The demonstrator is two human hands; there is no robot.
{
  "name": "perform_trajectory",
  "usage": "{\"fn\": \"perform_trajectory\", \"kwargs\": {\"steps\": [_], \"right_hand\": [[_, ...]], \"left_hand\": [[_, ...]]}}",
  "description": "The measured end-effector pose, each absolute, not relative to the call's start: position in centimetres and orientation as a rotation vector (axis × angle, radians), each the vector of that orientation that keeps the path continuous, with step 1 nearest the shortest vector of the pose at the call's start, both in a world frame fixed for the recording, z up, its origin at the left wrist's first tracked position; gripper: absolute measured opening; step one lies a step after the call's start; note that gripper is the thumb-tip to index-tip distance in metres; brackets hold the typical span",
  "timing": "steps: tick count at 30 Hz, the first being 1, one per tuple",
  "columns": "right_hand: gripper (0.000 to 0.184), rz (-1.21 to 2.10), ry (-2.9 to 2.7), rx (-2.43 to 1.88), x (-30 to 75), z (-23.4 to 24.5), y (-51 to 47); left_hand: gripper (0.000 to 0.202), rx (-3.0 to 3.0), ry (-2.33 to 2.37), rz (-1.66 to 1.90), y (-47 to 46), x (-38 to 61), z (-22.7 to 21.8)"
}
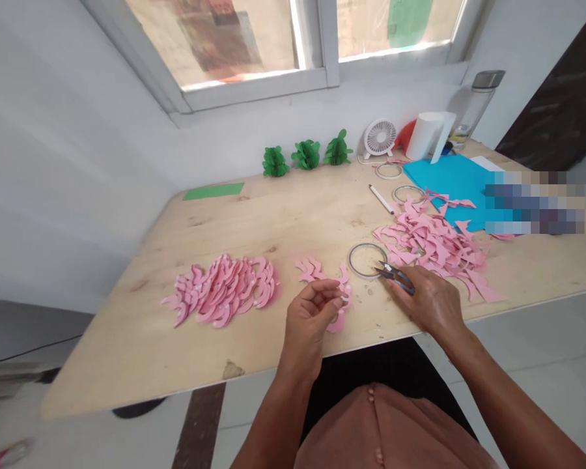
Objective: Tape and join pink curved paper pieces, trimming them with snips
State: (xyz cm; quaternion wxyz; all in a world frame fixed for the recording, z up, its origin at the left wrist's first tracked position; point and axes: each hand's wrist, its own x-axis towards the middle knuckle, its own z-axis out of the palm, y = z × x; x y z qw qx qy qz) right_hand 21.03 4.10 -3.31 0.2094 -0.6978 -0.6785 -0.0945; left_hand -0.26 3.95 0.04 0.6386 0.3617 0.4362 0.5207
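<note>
My left hand (312, 312) is curled above the near edge of the wooden table (283, 215), fingers pinched on a small pink foam piece (339, 306). My right hand (427, 301) rests on the table to its right, closed on small black snips (393, 273) whose tips point toward a clear ring (367, 260). A few cut pink shapes (310, 267) lie just beyond my left hand. A neat pile of curved pink shapes (224, 290) sits to the left. A heap of pink scraps (432, 244) lies behind my right hand.
A blue sheet (456, 179), a white pen (381, 198), two more rings (389, 170), a small white fan (379, 138), a white roll (427, 135) and a bottle (478, 104) stand at the back right. Three green paper ornaments (306, 155) line the wall; a green strip (213, 191) lies left.
</note>
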Motion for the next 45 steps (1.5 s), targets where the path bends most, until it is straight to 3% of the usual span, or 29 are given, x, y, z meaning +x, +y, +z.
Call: {"fn": "perform_trajectory", "kwargs": {"steps": [16,19,23,27,45], "right_hand": [[0.028,-0.413,-1.877,-1.775,20.9,-3.2,3.9],[0.021,-0.227,-1.800,-1.650,20.0,-2.0,3.2],[0.013,0.292,-1.739,-1.477,17.2,-0.1,1.9],[0.009,0.526,-1.665,-1.392,14.8,0.8,1.3],[0.012,0.713,-1.574,-1.346,13.3,1.7,0.5]], "left_hand": [[0.021,0.700,0.949,1.279,3.7,-0.3,0.5],[0.022,0.694,0.950,1.294,3.6,0.0,0.8],[0.022,0.696,0.965,1.306,3.3,0.5,0.8],[0.024,0.698,0.962,1.297,2.9,0.9,0.8],[0.024,0.703,1.012,1.328,2.4,0.9,0.7]]}}
